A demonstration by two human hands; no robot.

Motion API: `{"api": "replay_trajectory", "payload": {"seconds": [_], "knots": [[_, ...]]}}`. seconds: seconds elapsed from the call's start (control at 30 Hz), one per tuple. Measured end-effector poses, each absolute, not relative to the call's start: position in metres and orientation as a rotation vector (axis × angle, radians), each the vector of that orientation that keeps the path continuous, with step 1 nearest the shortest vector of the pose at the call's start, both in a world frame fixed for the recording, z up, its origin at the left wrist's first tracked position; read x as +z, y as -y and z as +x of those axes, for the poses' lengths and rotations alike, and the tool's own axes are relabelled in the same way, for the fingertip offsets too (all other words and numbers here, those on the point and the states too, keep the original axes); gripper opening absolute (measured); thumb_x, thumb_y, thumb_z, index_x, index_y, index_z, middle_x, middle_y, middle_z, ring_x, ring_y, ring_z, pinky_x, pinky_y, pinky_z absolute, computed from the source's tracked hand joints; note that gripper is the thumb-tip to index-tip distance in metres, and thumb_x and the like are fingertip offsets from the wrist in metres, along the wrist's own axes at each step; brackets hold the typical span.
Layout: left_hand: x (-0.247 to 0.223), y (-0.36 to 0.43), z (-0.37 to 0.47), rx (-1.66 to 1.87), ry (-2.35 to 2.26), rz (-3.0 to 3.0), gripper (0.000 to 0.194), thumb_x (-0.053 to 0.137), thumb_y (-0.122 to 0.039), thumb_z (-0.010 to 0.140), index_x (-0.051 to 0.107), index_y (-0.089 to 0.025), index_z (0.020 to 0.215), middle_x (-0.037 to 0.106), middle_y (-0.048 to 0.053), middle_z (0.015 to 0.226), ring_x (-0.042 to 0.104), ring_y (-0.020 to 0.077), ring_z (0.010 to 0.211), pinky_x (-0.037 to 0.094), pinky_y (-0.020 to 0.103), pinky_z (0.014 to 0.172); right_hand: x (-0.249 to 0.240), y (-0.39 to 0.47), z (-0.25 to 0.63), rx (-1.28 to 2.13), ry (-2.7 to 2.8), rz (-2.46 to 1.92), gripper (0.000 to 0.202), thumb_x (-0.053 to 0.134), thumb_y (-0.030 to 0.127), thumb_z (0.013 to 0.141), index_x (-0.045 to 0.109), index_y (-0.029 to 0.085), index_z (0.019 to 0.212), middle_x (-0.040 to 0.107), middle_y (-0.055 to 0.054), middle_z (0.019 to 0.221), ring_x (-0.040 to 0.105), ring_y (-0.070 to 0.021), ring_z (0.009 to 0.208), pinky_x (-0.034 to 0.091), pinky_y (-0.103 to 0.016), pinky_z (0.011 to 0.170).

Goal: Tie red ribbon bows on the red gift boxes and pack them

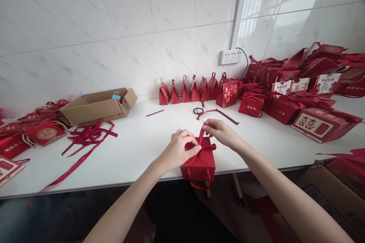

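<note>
A red gift box (199,167) with a twisted rope handle stands at the table's front edge, its lower front reaching over the edge. Dark red ribbon (201,136) rises from the top of the box, and a loop of it sticks out to the right. My left hand (182,145) is closed, pinching the ribbon low, just over the lid. Higher up, my right hand (216,128) pinches the ribbon's upper end between thumb and fingers. The knot area is partly hidden behind my left fingers.
Small triangular red boxes (186,93) line the wall. Red gift boxes (281,110) crowd the right side. An open cardboard box (97,108) and loose ribbons (88,136) lie left. Behind my hands are a black ring (198,111) and ribbon scraps. A power strip (230,57) is on the wall.
</note>
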State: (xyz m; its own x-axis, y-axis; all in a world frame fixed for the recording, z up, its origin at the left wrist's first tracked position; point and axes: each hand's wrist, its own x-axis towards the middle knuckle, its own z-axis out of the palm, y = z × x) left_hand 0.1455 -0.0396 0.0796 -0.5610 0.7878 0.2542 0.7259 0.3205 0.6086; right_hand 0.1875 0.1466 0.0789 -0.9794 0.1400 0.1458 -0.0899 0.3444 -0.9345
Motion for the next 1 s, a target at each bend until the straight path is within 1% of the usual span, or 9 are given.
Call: {"api": "replay_trajectory", "payload": {"seconds": [0.17, 0.23, 0.3, 0.37, 0.47, 0.6, 0.77, 0.87, 1.0], "knots": [[0.078, 0.038, 0.147, 1.077, -2.471, 1.383, 0.02, 0.054, -0.037, 0.083, 0.057, -0.021, 0.071, 0.058, 0.003, 0.091, 0.048, 0.0217, 0.097, 0.035, 0.04, 0.092, 0.073, -0.149, 0.182, 1.484, 2.517, -0.125, 0.026, 0.054, 0.042, 0.077, 0.051, 0.02, 0.064, 0.053, 0.0, 0.065, 0.049, -0.0154, 0.063, 0.038, -0.031, 0.063], [0.079, 0.042, 0.148, 1.21, -2.525, 1.351, 0.015, 0.056, -0.037, 0.08, 0.057, -0.022, 0.082, 0.056, 0.004, 0.1, 0.048, 0.0215, 0.098, 0.036, 0.039, 0.091, 0.072, -0.152, 0.189, 1.439, 2.511, -0.172, 0.025, 0.057, 0.046, 0.076, 0.054, 0.02, 0.077, 0.059, -0.003, 0.077, 0.053, -0.0169, 0.068, 0.04, -0.031, 0.064], [0.08, 0.049, 0.148, 1.446, -2.616, 1.277, 0.021, 0.056, -0.036, 0.079, 0.053, -0.022, 0.094, 0.054, 0.005, 0.103, 0.048, 0.0203, 0.095, 0.037, 0.037, 0.089, 0.072, -0.155, 0.204, 1.388, 2.449, -0.261, 0.031, 0.057, 0.05, 0.076, 0.053, 0.022, 0.087, 0.061, -0.004, 0.084, 0.054, -0.0173, 0.07, 0.04, -0.03, 0.062], [0.082, 0.06, 0.149, 1.596, -2.653, 1.18, 0.021, 0.054, -0.035, 0.079, 0.05, -0.021, 0.095, 0.054, 0.005, 0.096, 0.049, 0.0181, 0.087, 0.039, 0.034, 0.084, 0.072, -0.157, 0.222, 1.314, 2.461, -0.346, 0.035, 0.051, 0.057, 0.079, 0.051, 0.022, 0.08, 0.057, -0.002, 0.072, 0.049, -0.0158, 0.061, 0.036, -0.029, 0.056], [0.083, 0.072, 0.15, 1.456, -2.577, 1.121, 0.021, 0.055, -0.036, 0.078, 0.05, -0.021, 0.092, 0.053, 0.002, 0.085, 0.048, 0.0159, 0.078, 0.04, 0.03, 0.075, 0.07, -0.154, 0.247, 1.312, 2.63, -0.334, 0.05, 0.038, 0.065, 0.082, 0.046, 0.021, 0.06, 0.041, 0.001, 0.054, 0.036, -0.0133, 0.05, 0.028, -0.029, 0.05], [0.079, 0.073, 0.154, 1.267, -2.483, 1.138, 0.019, 0.057, -0.037, 0.078, 0.051, -0.021, 0.087, 0.053, 0.0, 0.084, 0.047, 0.0145, 0.075, 0.04, 0.027, 0.071, 0.062, -0.142, 0.257, 1.537, 2.665, -0.223, 0.049, 0.043, 0.064, 0.081, 0.038, 0.021, 0.057, 0.033, 0.003, 0.055, 0.029, -0.0121, 0.052, 0.024, -0.028, 0.05], [0.074, 0.066, 0.157, 1.401, -2.35, 1.038, 0.027, 0.045, -0.04, 0.086, 0.045, -0.019, 0.069, 0.045, -0.001, 0.071, 0.042, 0.0126, 0.066, 0.036, 0.025, 0.063, 0.053, -0.136, 0.248, 1.95, 2.433, -0.179, 0.044, 0.048, 0.058, 0.081, 0.038, 0.02, 0.06, 0.036, 0.003, 0.061, 0.032, -0.0123, 0.057, 0.028, -0.027, 0.055], [0.07, 0.066, 0.159, 1.467, -2.266, 0.928, 0.032, 0.043, -0.042, 0.086, 0.039, -0.019, 0.065, 0.037, -0.003, 0.065, 0.036, 0.0112, 0.062, 0.033, 0.024, 0.059, 0.048, -0.136, 0.245, 2.183, 2.216, -0.102, 0.042, 0.052, 0.054, 0.081, 0.04, 0.02, 0.06, 0.039, 0.002, 0.063, 0.035, -0.0129, 0.061, 0.032, -0.027, 0.063], [0.061, 0.067, 0.158, 1.528, -2.163, 0.833, 0.036, 0.045, -0.043, 0.085, 0.033, -0.019, 0.062, 0.029, -0.004, 0.063, 0.029, 0.01, 0.059, 0.029, 0.023, 0.056, 0.045, -0.134, 0.244, 2.444, 1.943, -0.084, 0.042, 0.06, 0.05, 0.076, 0.039, 0.02, 0.057, 0.035, 0.004, 0.061, 0.032, -0.011, 0.057, 0.031, -0.026, 0.061]]}}
